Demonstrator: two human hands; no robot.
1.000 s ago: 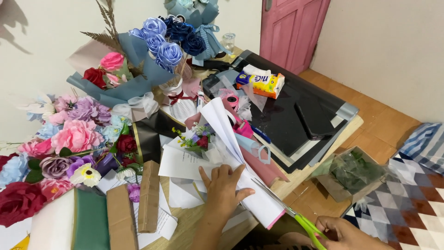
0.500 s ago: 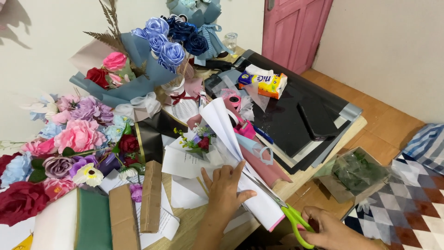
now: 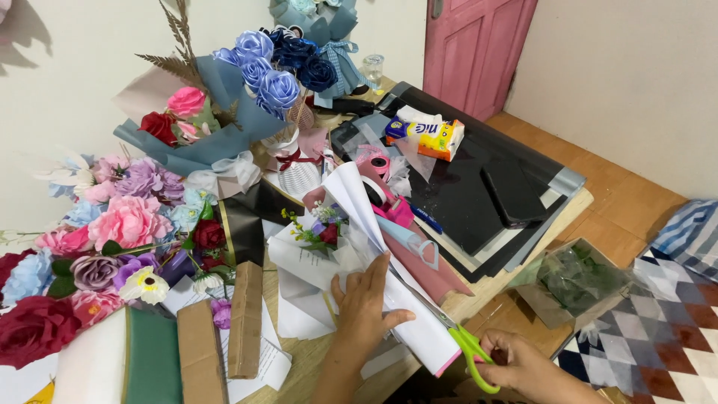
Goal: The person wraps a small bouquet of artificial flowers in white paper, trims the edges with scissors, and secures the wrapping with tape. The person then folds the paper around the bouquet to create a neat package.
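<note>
Scissors (image 3: 470, 348) closed in right hand (image 3: 523, 366), blades at paper (image 3: 407, 314) edge | left hand (image 3: 366, 303) flat, pinning paper beside grip | cut barely begun, most paper uncut

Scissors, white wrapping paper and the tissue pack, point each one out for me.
scissors (image 3: 470, 350), head view, on the green handle.
white wrapping paper (image 3: 366, 202), head view, on the upper folded sheet.
tissue pack (image 3: 426, 135), head view, on its yellow front.

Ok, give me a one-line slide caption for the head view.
Left hand presses folded white wrapping paper flat while right hand works green-handled scissors beside artificial flowers.
</note>
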